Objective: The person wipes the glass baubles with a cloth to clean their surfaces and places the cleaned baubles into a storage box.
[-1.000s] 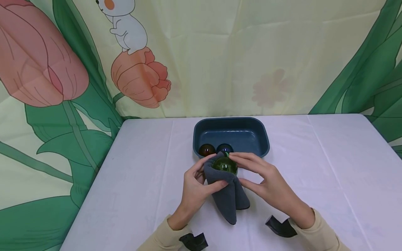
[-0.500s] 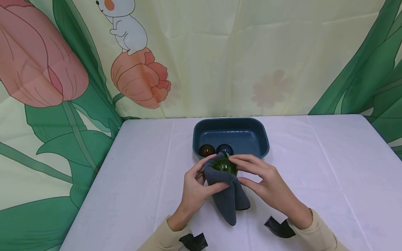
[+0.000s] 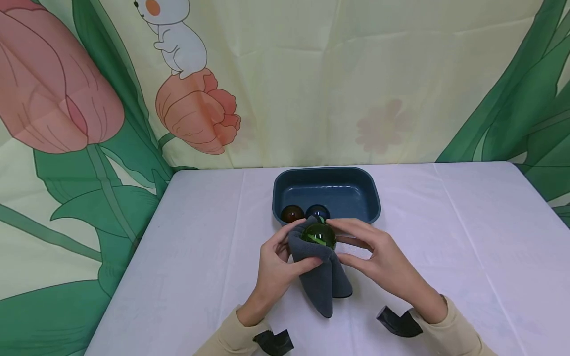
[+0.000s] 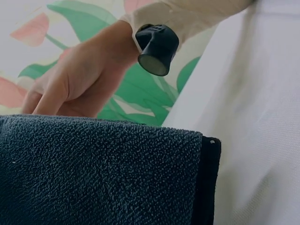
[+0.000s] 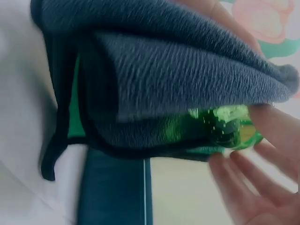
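Observation:
In the head view a dark grey-blue cloth (image 3: pixel 318 277) with black edging is folded around a shiny green glass ball (image 3: pixel 319 234). My left hand (image 3: pixel 278 267) grips the cloth, thumb in front and fingers behind, so the ball sits cupped in it. From the other side my right hand (image 3: pixel 383 249) has its fingers and thumb bent about the ball's exposed side. The right wrist view shows the green ball (image 5: pixel 234 125) between those fingertips, under a cloth fold (image 5: pixel 187 75). Cloth (image 4: pixel 103 164) fills the lower left wrist view.
Just beyond the hands stands a dark blue rectangular tray (image 3: pixel 347 195). It holds a brown glass ball (image 3: pixel 292 213) and a dark blue one (image 3: pixel 317 211) at its near left. A white-covered table (image 3: pixel 213 237) lies beneath, with a printed curtain (image 3: pixel 303 84) behind.
The bright patch on the green ball looks different, and the right fingers have shifted slightly against it. The left hand and the cloth stay nearly where they were.

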Demonstrator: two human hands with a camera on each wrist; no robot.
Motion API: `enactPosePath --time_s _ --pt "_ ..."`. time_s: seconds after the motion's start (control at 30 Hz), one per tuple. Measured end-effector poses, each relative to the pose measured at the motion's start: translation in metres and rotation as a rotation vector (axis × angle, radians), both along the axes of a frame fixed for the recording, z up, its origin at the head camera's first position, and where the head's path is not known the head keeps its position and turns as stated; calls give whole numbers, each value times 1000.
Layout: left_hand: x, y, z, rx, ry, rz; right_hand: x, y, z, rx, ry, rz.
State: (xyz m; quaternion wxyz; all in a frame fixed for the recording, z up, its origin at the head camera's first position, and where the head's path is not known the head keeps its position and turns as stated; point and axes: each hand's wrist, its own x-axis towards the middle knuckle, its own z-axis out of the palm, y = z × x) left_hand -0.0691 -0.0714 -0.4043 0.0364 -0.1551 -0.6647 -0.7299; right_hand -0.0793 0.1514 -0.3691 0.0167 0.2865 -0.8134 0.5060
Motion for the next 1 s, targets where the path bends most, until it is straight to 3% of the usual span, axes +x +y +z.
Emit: enactPosePath --time_s 0.2,0.5,0.6,0.83,1.0 --pt "0 0 -1 5 11 0 0 0 2 51 238 27" --pt "1 1 0 6 -2 -10 1 -1 0 41 291 23" --pt "0 0 0 6 1 -14 1 -1 -1 24 235 16" --pt "0 2 0 -11 26 -30 2 -2 -2 -114 -93 -3" --pt "1 3 0 -16 29 -12 2 -1 -1 -115 -148 -3"
